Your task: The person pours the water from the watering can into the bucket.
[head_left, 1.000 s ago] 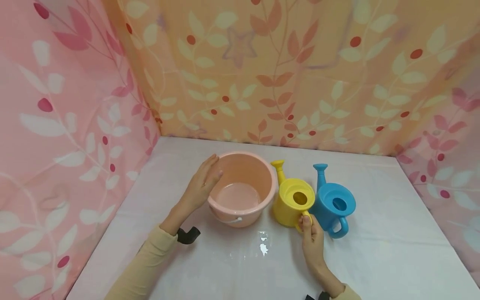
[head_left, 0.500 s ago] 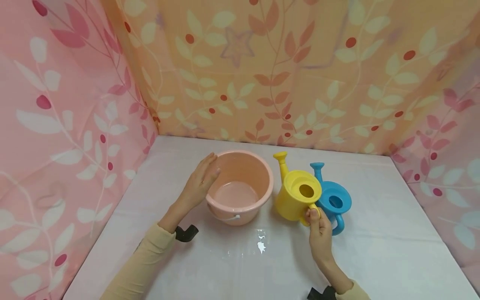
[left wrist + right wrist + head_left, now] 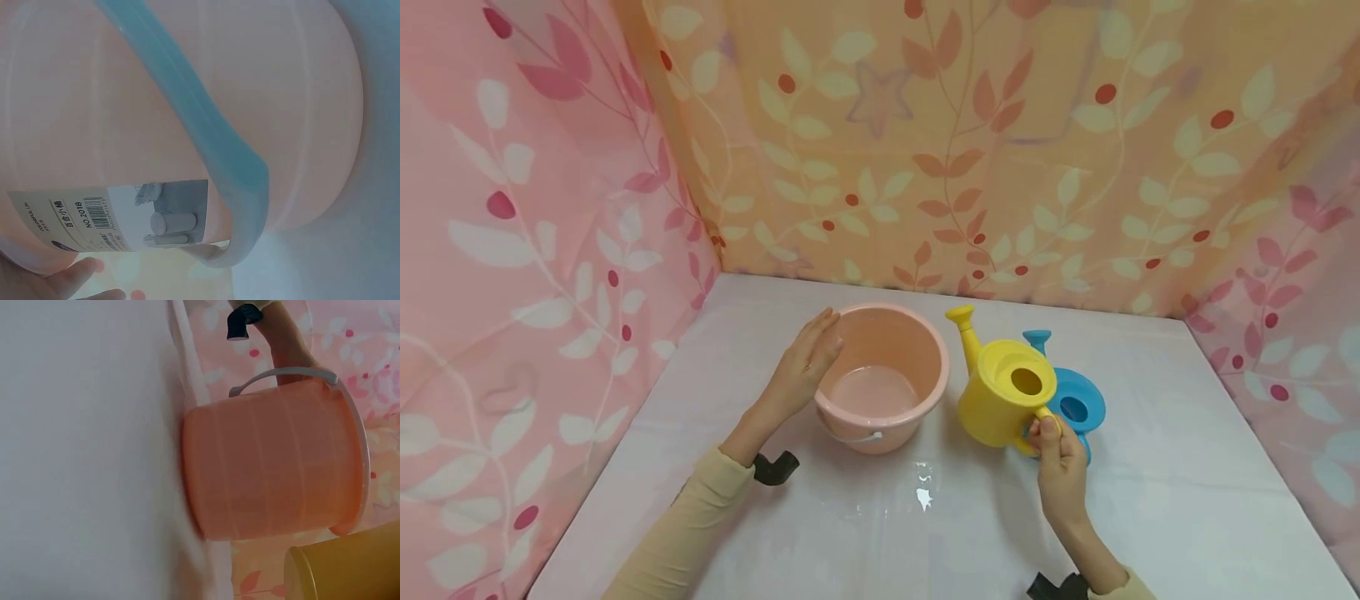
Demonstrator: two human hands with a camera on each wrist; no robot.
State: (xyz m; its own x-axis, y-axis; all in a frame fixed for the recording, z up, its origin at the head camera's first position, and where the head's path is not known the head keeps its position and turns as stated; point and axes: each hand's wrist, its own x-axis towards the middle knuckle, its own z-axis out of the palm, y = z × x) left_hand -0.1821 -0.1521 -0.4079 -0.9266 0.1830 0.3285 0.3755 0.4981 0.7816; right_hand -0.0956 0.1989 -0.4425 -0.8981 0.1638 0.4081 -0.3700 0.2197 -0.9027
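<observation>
My right hand (image 3: 1062, 473) grips the handle of a yellow watering can (image 3: 991, 410). Held above the table, the can has its spout toward the back; in the right wrist view its yellow base (image 3: 306, 575) stands off the white surface. Behind it is a blue watering can (image 3: 1086, 387), partly hidden, with its spout head and top showing. My left hand (image 3: 793, 375) rests at the left rim of a pink bucket (image 3: 886, 437), fingers straight, thumb over the edge. The bucket stands upright, and I see only its bare inside. In the left wrist view, fingertips (image 3: 75, 275) show beside the rim.
A white cloth covers the table (image 3: 1187, 483). Some wet, shiny spots (image 3: 924, 498) lie before the bucket. The bucket's pale handle (image 3: 200, 119) hangs down its side. Patterned curtains (image 3: 880, 150) enclose the back and both sides.
My right hand has lifted the yellow watering can and carried it to the right, so it now covers part of the blue one. My left hand stays at the bucket.
</observation>
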